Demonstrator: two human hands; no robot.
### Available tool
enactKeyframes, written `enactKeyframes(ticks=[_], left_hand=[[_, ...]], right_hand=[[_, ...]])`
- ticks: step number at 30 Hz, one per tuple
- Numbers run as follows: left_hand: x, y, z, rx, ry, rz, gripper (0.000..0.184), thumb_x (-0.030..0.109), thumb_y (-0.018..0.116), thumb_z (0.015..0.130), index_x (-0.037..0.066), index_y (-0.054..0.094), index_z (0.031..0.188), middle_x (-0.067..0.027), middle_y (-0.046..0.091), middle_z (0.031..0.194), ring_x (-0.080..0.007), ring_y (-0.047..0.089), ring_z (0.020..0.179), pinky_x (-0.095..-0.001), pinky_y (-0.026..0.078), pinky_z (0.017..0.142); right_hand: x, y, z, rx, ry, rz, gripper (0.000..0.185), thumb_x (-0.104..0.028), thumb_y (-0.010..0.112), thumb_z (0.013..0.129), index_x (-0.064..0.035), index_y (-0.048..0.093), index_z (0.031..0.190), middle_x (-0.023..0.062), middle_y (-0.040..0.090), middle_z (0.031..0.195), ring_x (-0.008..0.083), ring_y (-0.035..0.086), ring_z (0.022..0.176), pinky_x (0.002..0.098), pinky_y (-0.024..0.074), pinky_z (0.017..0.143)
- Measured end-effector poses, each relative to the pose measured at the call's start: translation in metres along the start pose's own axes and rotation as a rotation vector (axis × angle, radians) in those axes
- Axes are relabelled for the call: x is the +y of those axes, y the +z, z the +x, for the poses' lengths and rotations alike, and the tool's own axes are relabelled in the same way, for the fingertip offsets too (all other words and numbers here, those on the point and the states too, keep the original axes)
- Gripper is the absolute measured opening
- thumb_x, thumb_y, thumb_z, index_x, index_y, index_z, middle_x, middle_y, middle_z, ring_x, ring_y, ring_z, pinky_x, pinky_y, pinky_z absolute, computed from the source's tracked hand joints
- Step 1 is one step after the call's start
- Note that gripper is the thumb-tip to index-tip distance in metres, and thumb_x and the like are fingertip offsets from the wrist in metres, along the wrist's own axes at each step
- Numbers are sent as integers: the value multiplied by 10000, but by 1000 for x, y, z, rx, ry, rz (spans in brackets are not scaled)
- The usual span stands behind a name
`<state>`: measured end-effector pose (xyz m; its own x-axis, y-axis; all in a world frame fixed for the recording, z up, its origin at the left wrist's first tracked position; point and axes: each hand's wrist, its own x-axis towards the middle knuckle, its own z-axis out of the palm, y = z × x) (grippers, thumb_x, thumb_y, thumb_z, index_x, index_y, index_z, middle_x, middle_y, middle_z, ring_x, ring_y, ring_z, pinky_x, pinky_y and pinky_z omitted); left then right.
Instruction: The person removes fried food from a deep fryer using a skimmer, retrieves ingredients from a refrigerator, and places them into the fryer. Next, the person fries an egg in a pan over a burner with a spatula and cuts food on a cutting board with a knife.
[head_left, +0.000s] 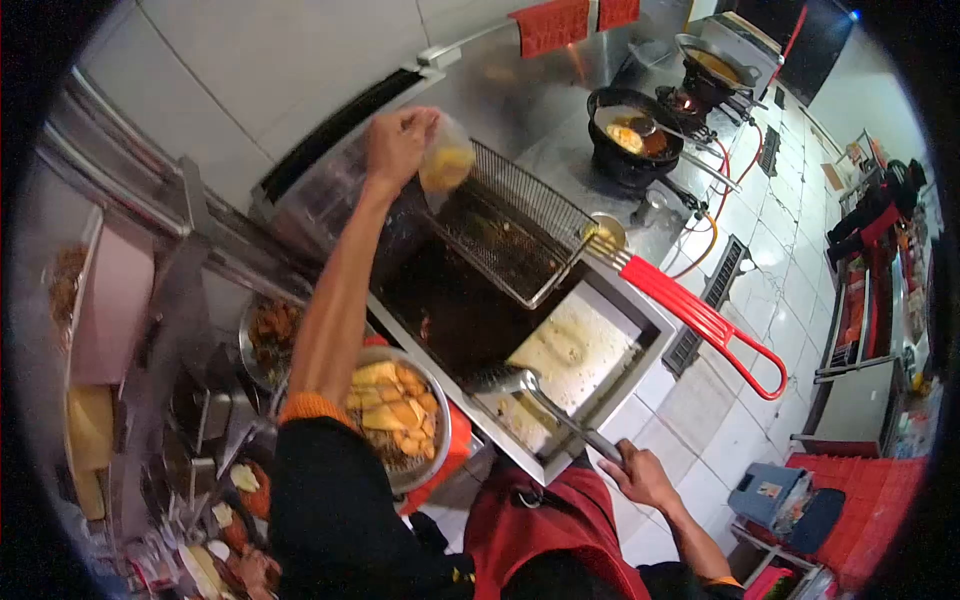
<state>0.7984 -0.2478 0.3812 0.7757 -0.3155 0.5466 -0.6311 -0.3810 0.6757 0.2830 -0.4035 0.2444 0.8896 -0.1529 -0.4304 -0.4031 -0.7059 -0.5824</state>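
Note:
My left hand [402, 148] is raised over the fryer, its fingers closed on a clear plastic bag [447, 165] with yellow pieces inside. Just to the right of the bag, a wire fryer basket [510, 225] with a red handle [690, 310] rests over the dark oil [450, 305]. My right hand [640, 475] grips the handle of a metal ladle [560, 415]. The ladle's head lies at the edge of the oil, beside the pale metal tray section [580, 350] of the fryer.
A bowl of fried pieces [400, 415] stands left of the fryer, with a smaller bowl [275, 335] behind it. Black woks [635, 140] sit on burners at the back. A co-worker's hand [255, 570] shows at lower left. A red-covered surface [870, 500] stands at right.

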Motion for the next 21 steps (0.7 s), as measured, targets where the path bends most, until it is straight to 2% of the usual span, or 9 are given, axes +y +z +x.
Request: enactKeyframes(ticks=[2,4,5,7,8,9,10,13,21], left_hand=[[-16,7,-28,30,-31,4,210,194,589,862,22,705,893,-75,659,673,-104,603,635,-275,467,612],[-7,8,-13,61,13,78,216,190,586,861,10,700,897,-83,676,714,-119,615,655,-278,473,632],[-19,14,-19,34,-20,-85,202,179,579,858,21,702,882,-106,685,751,-141,631,661,-287,482,644],[-5,14,8,48,-21,-49,192,171,575,860,30,703,875,-107,682,743,-148,637,664,-293,482,633],[-4,12,-25,34,-108,-30,187,168,573,861,34,703,872,-107,680,740,-151,640,665,-296,482,627],[6,7,-21,100,19,50,182,165,570,867,45,706,858,-93,659,684,-134,619,620,-291,470,589],[9,7,-6,95,40,45,187,169,567,870,44,705,851,-87,654,673,-133,615,609,-290,466,581],[0,9,-13,109,-9,-44,197,184,578,879,41,705,833,-67,648,644,-120,592,565,-277,454,557],[19,0,-10,109,-147,-60,182,144,588,896,24,702,973,-45,690,824,-89,609,728,-251,488,657]], right_hand=[[4,-2,-21,-59,23,-27,452,-438,535,888,11,489,889,258,545,594,459,579,636,512,443,559],[-4,-10,-6,-44,12,-18,442,-429,532,893,11,490,896,260,548,598,457,579,636,512,444,557],[-5,-11,-8,-13,6,1,441,-431,530,893,8,487,899,261,545,594,458,578,633,515,442,557],[-9,-19,14,9,15,20,449,-439,531,891,7,483,903,261,542,590,460,575,630,515,441,556],[-6,-17,-10,-60,58,17,453,-443,531,889,7,481,905,261,541,589,461,573,629,515,440,556],[7,-9,-10,-41,35,-21,461,-451,528,889,7,477,909,259,534,582,466,566,625,515,434,553],[5,-13,-8,-35,9,8,466,-457,517,893,7,473,912,265,530,583,470,561,626,515,429,553],[2,-14,3,5,-8,7,467,-458,518,893,7,481,903,266,528,582,475,558,625,519,425,558],[6,-15,-20,-49,15,53,457,-440,541,889,14,490,873,255,532,581,455,568,609,500,430,552]])
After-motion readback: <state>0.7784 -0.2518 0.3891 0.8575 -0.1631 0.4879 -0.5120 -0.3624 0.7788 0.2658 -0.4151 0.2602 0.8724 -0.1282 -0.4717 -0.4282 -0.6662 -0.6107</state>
